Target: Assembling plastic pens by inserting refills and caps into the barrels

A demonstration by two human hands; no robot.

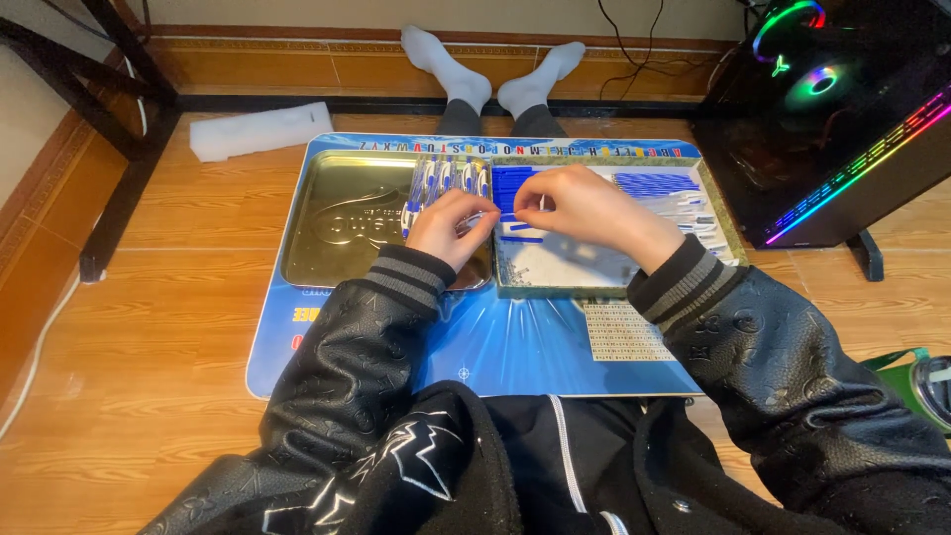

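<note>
Head view, looking down at a person sitting on a wooden floor, legs stretched out under a blue mat (515, 347). Going left to right: a white foam strip (260, 130) is lying on the floor. A gold tin lid (337, 223) is resting on the mat. A clear packet of blue-and-white pens (448, 183) is being held by the left hand (451, 226), its fingers closed round the packet's lower end; the packet's long axis is pointing away from the body. Just beside it, the right hand (584, 210) is being held over a shallow tray (614, 260), fingertips pinched on something small and pale, too small to identify. The hands are nearly touching. More blue pens (659, 183) are lying crosswise in the tray, beyond the right hand, nearer to it than to the left. A lit computer case (832, 109) is standing at far right.
</note>
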